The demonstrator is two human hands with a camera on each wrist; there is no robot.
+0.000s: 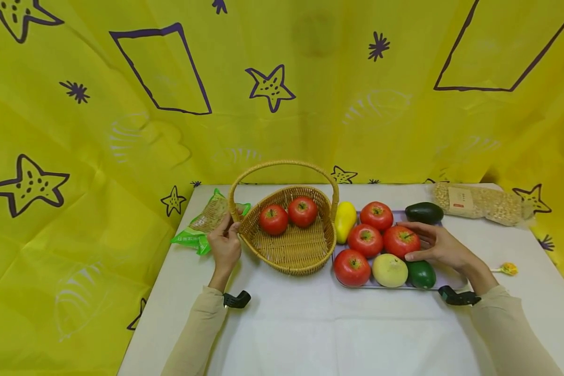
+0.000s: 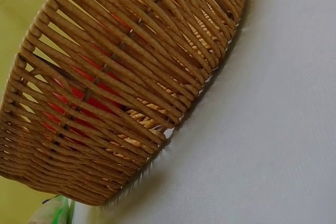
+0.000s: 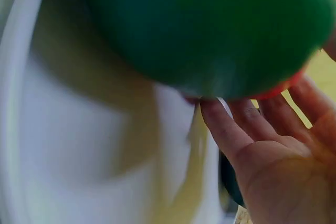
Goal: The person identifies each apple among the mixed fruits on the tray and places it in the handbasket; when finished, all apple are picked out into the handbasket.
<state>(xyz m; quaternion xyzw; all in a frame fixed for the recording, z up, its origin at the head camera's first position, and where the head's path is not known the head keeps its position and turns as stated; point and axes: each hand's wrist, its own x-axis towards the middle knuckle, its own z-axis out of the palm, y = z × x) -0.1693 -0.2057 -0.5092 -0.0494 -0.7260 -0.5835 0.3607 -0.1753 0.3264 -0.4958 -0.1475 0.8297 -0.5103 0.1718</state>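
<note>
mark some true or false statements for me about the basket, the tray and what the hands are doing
1. The wicker basket has two red fruits inside. True.
2. The left grip is on the middle of the arched handle. False: it is at the basket's left side.
3. The right grip is on a red fruit at the tray. True.
4. The yellow fruit lies inside the basket. False: it lies outside, at the tray's end nearest the basket.
5. The small flower lies to the right of the tray. True.
</note>
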